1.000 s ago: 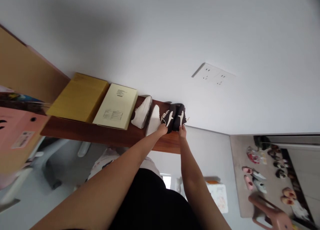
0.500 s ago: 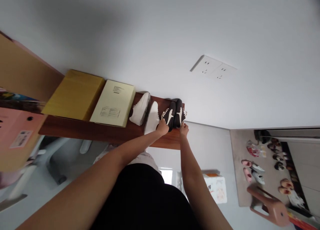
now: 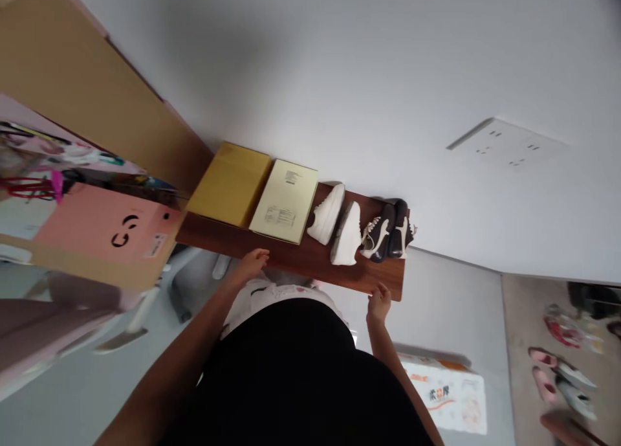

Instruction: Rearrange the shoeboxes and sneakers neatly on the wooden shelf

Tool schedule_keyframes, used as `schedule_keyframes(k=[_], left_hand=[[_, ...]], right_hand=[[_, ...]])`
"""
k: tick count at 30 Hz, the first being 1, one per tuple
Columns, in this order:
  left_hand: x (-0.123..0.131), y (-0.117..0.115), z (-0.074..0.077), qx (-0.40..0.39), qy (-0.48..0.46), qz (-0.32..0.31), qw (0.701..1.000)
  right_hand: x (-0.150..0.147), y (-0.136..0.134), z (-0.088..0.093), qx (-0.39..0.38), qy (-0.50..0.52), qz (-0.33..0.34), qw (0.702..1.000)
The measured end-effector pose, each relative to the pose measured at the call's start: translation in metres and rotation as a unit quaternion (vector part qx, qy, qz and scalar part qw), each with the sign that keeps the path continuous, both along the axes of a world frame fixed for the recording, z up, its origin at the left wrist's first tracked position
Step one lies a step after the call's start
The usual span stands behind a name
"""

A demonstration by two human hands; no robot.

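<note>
A pair of dark sneakers [image 3: 389, 234] with white stripes stands side by side at the right end of a reddish-brown wooden shelf [image 3: 317, 259]. White sneakers [image 3: 339, 224] stand left of them, slightly apart. My left hand [image 3: 252, 265] is at the shelf's front edge, below the cream shoebox [image 3: 285, 201], fingers loosely stretched and holding nothing. Near the front right corner, my right hand [image 3: 379, 302] has its fingers slightly bent and apart, with nothing in them. Whether either hand touches the shelf I cannot tell.
A mustard-yellow box [image 3: 231, 184] stands left of the cream one. Farther left are a pink box [image 3: 114, 229] and a pink chair [image 3: 63, 323]. Wall sockets [image 3: 504, 145] are at upper right. A white wrapped pack [image 3: 449, 394] and pink slippers [image 3: 543, 375] lie on the floor at right.
Both hands have let go of the dark sneakers and drawn back to the shelf's front edge, the left hand farther left. The view has shifted, showing more of the left side.
</note>
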State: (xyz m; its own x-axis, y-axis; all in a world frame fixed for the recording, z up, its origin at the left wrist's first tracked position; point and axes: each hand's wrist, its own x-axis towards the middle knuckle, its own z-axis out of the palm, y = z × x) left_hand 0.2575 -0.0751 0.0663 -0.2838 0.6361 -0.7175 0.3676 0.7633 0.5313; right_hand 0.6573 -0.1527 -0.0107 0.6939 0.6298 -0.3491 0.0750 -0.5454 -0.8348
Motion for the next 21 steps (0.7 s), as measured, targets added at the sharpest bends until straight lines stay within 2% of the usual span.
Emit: schedule_keyframes(k=[3, 8, 10, 13, 17, 21], left_hand=[[-0.047, -0.006, -0.004, -0.002, -0.017, 0.002, 1.0], [-0.109, 0.006, -0.011, 0.056, -0.058, -0.013, 0.997], [-0.134, 0.012, -0.01, 0.077, -0.057, -0.004, 0.995], [-0.173, 0.017, -0.004, 0.098, -0.063, 0.021, 0.993], [-0.226, 0.023, 0.001, 0.135, -0.079, 0.046, 0.987], [-0.266, 0.039, 0.0, 0.165, -0.034, 0.039, 0.985]], right_hand=[[-0.056, 0.025, 0.012, 0.043, 0.04, -0.016, 0.998], [-0.167, 0.089, 0.048, 0.115, 0.13, -0.019, 0.985], [-0.215, 0.105, 0.063, 0.13, 0.161, 0.022, 0.978], [-0.285, 0.117, 0.08, 0.116, 0.2, 0.111, 0.966], [-0.358, 0.12, 0.084, 0.068, 0.247, 0.18, 0.95], [-0.4, 0.127, 0.075, 0.049, 0.225, 0.21, 0.95]])
